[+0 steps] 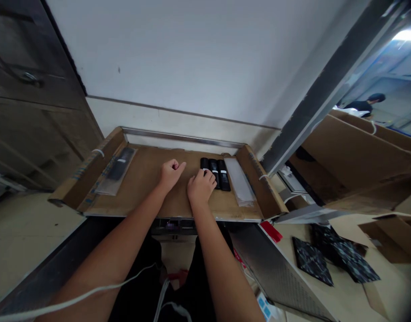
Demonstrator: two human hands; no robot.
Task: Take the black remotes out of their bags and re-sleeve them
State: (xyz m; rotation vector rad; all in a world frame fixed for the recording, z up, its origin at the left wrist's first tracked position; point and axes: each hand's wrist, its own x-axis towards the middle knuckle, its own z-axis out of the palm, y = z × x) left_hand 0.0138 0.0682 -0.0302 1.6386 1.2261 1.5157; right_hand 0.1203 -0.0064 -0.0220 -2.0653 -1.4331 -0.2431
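Observation:
Three black remote-like devices (222, 175) with white labels lie side by side on the cardboard-lined tray (151, 163). My right hand (201, 185) rests over the leftmost device, its fingers curled on the lower part. My left hand (172, 173) is over the middle of the cardboard, fingers curled in and thumb pointing right, and nothing shows in it. To the right of the devices is a stack of clear plastic bags (239, 182). At the tray's left side lies another clear bag (108, 185) with a black device (120, 166) inside.
Raised cardboard flaps edge the tray on the left (87, 174) and right (261, 183). A white wall (192, 53) stands behind. Large cardboard boxes (366, 165) and dark patterned packages (312, 261) are at the right. A person (361, 106) is in the far background.

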